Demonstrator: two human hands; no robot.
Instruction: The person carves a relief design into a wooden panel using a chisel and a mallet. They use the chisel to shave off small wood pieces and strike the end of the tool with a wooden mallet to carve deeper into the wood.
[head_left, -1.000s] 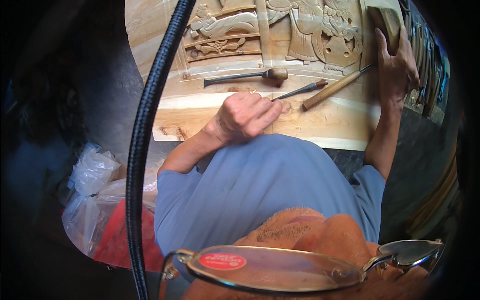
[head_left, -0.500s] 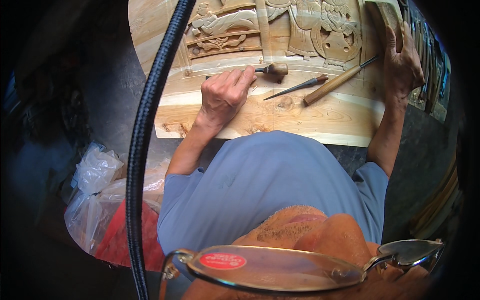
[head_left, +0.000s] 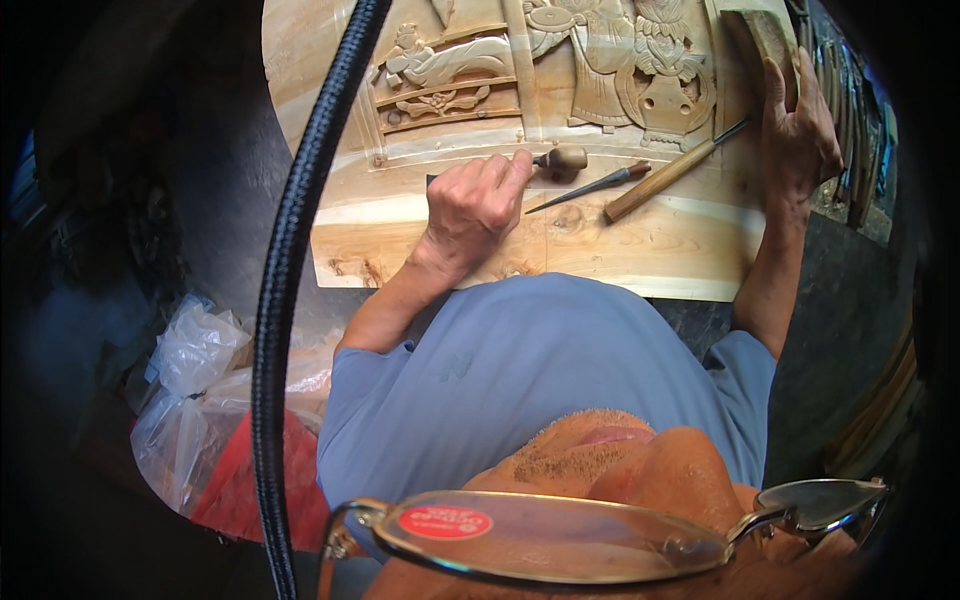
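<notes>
My left hand (head_left: 474, 205) is closed around a chisel with a round wooden handle end (head_left: 568, 157), held low over the wooden board (head_left: 420, 245). Part of its dark blade shows left of the fist. At the board's right edge my right hand (head_left: 803, 135) grips a worn wooden block (head_left: 762, 42), thumb on one side and fingers on the other. Between the hands lie a slim, pointed dark tool (head_left: 592, 186) and a chisel with a long wooden handle (head_left: 660, 183). Beyond them the carved relief panel (head_left: 460, 65) shows figures and scrollwork.
Several long tools (head_left: 860, 130) stand in a row beyond the board's right edge. A thick braided black cable (head_left: 300, 200) crosses the view on the left. A tied clear plastic bag (head_left: 190, 400) and something red (head_left: 255, 480) sit at lower left.
My left hand has moved right with its chisel, bringing the handle end nearer the pointed tool. My right hand keeps its hold on the block, which has shifted slightly left.
</notes>
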